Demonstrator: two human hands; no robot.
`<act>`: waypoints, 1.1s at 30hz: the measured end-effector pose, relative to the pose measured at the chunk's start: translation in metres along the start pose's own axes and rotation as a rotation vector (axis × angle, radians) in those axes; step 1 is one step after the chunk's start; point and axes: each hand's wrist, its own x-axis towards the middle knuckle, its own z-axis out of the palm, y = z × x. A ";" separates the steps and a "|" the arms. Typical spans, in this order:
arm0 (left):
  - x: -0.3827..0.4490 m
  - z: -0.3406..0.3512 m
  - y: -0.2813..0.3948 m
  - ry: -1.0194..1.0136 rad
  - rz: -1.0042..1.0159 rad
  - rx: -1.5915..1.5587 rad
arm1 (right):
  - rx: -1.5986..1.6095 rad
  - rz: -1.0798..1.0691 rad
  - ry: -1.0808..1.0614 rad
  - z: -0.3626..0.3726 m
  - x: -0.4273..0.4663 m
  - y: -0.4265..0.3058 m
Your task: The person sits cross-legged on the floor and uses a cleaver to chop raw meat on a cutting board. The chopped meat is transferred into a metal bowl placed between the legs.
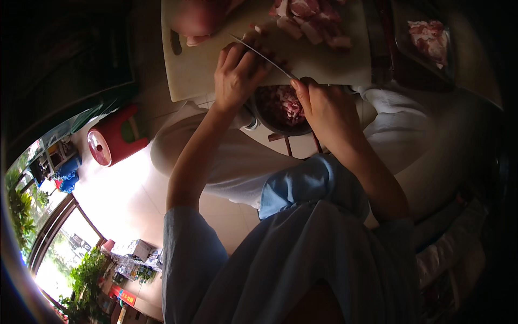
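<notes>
My right hand (330,107) grips a kitchen knife (265,58) by its handle, the thumb near the heel of the blade. The blade slants up and left over a pale cutting board (194,77). Close against the blade, my left hand (238,75) bends its fingers down onto raw meat, which they mostly hide. A small bit of meat (259,29) lies just beyond the knife tip. Raw meat chunks (309,22) are heaped farther back on the board. At the back left rests a large, blurred piece of meat (198,18).
Under the board's near edge, a round bowl (279,107) of chopped meat stands on a dark-legged stool (288,143) between my knees. More meat (429,40) sits in a container at the right. A red plastic stool (115,137) stands on the floor at left.
</notes>
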 end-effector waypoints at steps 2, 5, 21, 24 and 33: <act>0.000 0.000 -0.001 -0.004 0.000 -0.003 | -0.033 -0.020 0.006 -0.002 0.000 0.001; -0.001 -0.003 0.004 -0.017 -0.036 -0.028 | -0.030 -0.058 0.040 0.000 0.000 0.003; -0.005 -0.002 0.002 0.085 -0.031 -0.025 | 0.346 0.024 0.099 0.014 0.002 0.043; -0.007 0.000 0.008 0.135 -0.055 -0.006 | 0.252 0.018 0.101 0.004 -0.001 0.038; -0.006 -0.007 0.008 0.028 -0.046 0.027 | 0.023 -0.111 0.052 -0.005 -0.001 0.014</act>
